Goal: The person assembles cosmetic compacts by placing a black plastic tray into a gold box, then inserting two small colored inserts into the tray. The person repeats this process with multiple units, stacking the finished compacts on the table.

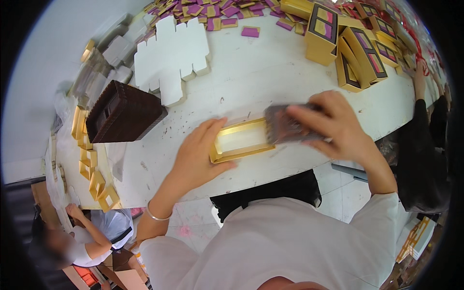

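Note:
On the white table in front of me lies an open gold rectangular box (241, 157) with a pale inside. My left hand (193, 154) grips its left end, thumb on the near side and fingers on the far side. My right hand (343, 125) holds a dark brown tray (280, 124) with a ridged edge, blurred by motion. The tray covers the box's right end from above; whether the two touch I cannot tell. Left of the box stands a stack of dark brown trays (128, 116), tilted in this view.
Behind the trays lies a stack of white cut card (171, 53). Purple and gold small packets (227, 22) spread along the far edge. Filled gold boxes (321, 36) stand far right. Gold frames (96, 183) line the left side. Co-workers sit left (94, 241) and right (423, 159).

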`<state>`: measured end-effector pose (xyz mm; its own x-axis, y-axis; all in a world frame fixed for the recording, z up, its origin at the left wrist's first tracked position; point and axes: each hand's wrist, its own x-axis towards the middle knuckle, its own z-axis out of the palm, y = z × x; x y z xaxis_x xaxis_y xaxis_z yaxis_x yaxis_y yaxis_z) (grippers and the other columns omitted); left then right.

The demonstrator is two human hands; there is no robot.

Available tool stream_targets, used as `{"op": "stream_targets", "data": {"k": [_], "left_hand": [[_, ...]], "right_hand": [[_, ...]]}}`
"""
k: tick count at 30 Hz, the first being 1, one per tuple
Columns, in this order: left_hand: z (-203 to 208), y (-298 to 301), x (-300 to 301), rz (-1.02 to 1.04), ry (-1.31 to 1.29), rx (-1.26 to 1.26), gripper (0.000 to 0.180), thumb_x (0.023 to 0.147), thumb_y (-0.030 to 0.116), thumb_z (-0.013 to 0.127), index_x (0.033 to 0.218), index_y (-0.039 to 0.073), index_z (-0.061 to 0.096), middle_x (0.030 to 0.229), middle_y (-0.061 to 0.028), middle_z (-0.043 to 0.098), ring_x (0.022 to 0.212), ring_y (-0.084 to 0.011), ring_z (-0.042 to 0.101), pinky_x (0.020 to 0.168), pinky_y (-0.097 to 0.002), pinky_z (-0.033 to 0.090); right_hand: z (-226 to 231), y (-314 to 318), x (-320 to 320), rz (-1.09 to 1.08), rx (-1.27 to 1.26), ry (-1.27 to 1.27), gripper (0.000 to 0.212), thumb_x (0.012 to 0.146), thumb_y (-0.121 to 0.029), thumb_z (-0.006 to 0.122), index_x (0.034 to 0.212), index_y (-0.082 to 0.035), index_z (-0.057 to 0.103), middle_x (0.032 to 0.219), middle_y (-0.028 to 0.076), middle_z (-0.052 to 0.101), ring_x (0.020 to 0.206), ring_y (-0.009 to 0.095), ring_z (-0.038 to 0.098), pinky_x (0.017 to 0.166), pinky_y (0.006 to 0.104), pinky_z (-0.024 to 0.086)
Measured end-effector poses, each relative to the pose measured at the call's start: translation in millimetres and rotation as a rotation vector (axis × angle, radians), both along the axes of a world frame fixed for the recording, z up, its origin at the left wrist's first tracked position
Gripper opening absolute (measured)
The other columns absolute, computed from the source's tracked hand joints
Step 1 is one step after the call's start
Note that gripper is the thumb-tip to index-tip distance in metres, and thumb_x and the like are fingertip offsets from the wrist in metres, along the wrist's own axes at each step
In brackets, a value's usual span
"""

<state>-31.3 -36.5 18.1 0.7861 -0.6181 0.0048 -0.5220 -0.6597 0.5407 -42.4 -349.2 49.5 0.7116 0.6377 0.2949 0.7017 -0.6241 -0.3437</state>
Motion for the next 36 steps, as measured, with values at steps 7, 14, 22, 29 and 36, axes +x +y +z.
{"op": "stream_targets", "data": {"k": [7,14,22,29,36], "left_hand": [[-13.7,-36.5,14.1,0.011,0.084,-0.187,0.075,0.066,0.024,0.081,0.127,0.006,0.042,0.108,-0.0143,0.057,0.097,-0.0312,0.059,0.080,-0.0366,0.049],[-23.6,-50.8,31.8,-0.011,0.003,-0.162,0.068,0.063,0.024,0.081,0.119,0.008,0.047,0.108,-0.0110,0.056,0.091,-0.0306,0.060,0.074,-0.0364,0.050],[-30.4,-44.7,36.7,-0.058,0.023,-0.275,0.074,0.060,0.018,0.083,0.124,0.010,0.047,0.109,-0.0107,0.055,0.093,-0.0290,0.059,0.075,-0.0351,0.050],[-32.5,-40.3,40.0,-0.062,0.016,-0.293,0.081,0.057,0.016,0.084,0.127,0.010,0.044,0.108,-0.0119,0.056,0.095,-0.0297,0.059,0.077,-0.0360,0.049],[-33.5,-40.6,37.3,0.005,0.181,-0.391,0.084,0.057,0.016,0.084,0.130,0.011,0.042,0.108,-0.0134,0.057,0.097,-0.0296,0.060,0.080,-0.0361,0.050]], "right_hand": [[-9.8,49.2,21.7,0.146,-0.191,0.000,0.056,0.067,-0.018,0.075,0.120,-0.011,0.056,0.099,0.009,0.051,0.089,0.025,0.048,0.077,0.0346,0.039],[-23.0,28.8,27.2,0.130,0.130,0.145,0.061,0.072,-0.035,0.073,0.124,-0.010,0.053,0.131,0.018,0.042,0.118,0.037,0.040,0.095,0.0418,0.036],[-48.9,5.4,13.5,0.138,0.201,0.118,0.044,0.076,-0.023,0.070,0.116,-0.007,0.060,0.129,0.022,0.046,0.110,0.035,0.050,0.092,0.0414,0.041],[-58.0,17.3,9.2,0.070,0.342,0.089,0.042,0.075,-0.020,0.072,0.111,-0.001,0.061,0.128,0.024,0.047,0.108,0.035,0.053,0.088,0.0381,0.045],[-47.9,16.4,8.3,0.034,0.348,0.057,0.035,0.070,-0.010,0.074,0.103,-0.002,0.064,0.123,0.021,0.051,0.103,0.034,0.055,0.082,0.0382,0.048]]}}
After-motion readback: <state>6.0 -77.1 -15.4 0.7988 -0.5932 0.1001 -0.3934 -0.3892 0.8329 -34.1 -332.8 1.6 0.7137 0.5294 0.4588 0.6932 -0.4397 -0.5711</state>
